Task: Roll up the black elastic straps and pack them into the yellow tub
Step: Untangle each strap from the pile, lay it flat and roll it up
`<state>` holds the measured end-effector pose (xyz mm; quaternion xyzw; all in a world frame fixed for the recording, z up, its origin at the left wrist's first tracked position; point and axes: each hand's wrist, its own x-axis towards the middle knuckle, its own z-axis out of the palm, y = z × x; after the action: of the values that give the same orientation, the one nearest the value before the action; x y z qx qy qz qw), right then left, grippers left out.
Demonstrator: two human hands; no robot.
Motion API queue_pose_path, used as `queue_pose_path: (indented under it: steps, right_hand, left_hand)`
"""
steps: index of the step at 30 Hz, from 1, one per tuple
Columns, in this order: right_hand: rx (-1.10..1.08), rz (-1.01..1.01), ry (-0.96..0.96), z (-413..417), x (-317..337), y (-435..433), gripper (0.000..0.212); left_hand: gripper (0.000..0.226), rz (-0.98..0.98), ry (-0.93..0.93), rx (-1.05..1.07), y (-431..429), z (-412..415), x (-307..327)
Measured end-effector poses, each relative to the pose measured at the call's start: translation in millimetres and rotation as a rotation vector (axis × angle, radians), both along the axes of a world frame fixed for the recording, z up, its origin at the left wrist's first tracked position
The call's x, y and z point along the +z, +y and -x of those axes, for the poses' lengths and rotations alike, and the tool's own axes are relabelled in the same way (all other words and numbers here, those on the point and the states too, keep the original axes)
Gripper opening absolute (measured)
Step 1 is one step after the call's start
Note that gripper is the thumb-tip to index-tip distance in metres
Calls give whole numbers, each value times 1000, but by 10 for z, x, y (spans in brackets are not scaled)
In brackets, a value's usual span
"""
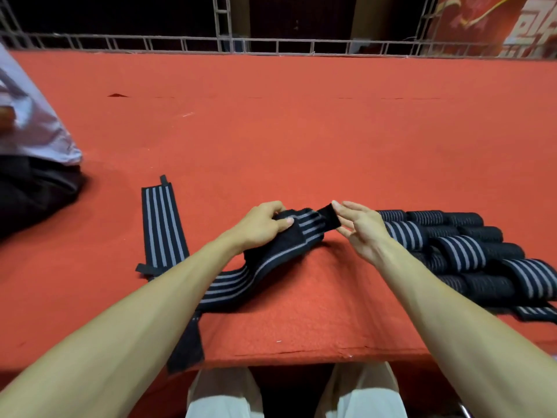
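The tablecloth (301, 131) is plain orange-red all over. The half-rolled strap (301, 233) is black with pale grey stripes running lengthwise, and so are the flat strap (162, 224) and the rolled straps (452, 248). The trousers (223, 396) are cream. The far banner (497, 22) is red with white lettering.

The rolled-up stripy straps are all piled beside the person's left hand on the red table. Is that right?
Not quite. The head view shows the rolled-up straps piled beside the right hand, not the left hand, which grips a half-rolled strap. They do lie on the red table.
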<state>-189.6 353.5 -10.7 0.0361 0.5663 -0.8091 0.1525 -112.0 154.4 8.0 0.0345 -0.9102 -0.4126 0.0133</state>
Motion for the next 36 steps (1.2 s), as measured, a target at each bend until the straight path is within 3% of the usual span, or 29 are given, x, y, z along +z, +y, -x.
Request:
queue_pose_path:
  steps: [2, 4, 6, 8, 10, 11, 14, 15, 18, 20, 24, 26, 29, 31, 36]
  right_hand:
    - [-25, -217, 32, -16, -25, 14, 55]
    - [-35, -293, -16, -50, -14, 58, 58]
    - [44, -318, -109, -123, 40, 111, 56]
    - [252, -330, -205, -268, 135, 133, 71]
    - [403, -195, -257, -350, 191, 98, 84]
    - [386, -104, -238, -377, 234, 62, 80]
    - [175, 165, -125, -347, 391, -99, 32]
    - [123, 204, -86, -333, 456, -144, 29]
    - [77, 207, 42, -289, 650, -183, 26]
    - [73, 218, 105, -288, 747, -193, 27]
    - [95, 257, 119, -285, 808, -263, 45]
    - [95, 237, 108, -220, 835, -358, 52]
    - [96, 132, 147, -26, 852, -505, 55]
    - [121, 24, 154, 121, 798, -602, 46]
    - [212, -124, 127, 479, 598, -916, 22]
  left_hand:
    - [15, -156, 26, -6, 111, -33, 210]
    - [14, -211, 48, -30, 197, -86, 395]
    - [15, -252, 80, -40, 271, -145, 526]
    - [16, -304, 121, -36, 332, -202, 618]
    - [16, -312, 140, -61, 365, -258, 666]
    - [17, -305, 147, -80, 372, -296, 685]
    - [18, -359, 156, -93, 349, -427, 690]
    - [18, -405, 150, -89, 321, -483, 667]
    - [29, -488, 90, -170, 239, -638, 505]
    - [37, -424, 57, -234, 187, -719, 370]
    - [33, -303, 109, -238, 117, -770, 318]
    - [34, -303, 132, -217, 59, -723, 358]
    - [35, -483, 93, -184, 5, -650, 384]
    - [31, -646, 44, -155, -38, -582, 344]
    - [25, -813, -41, 31, -103, -303, -55]
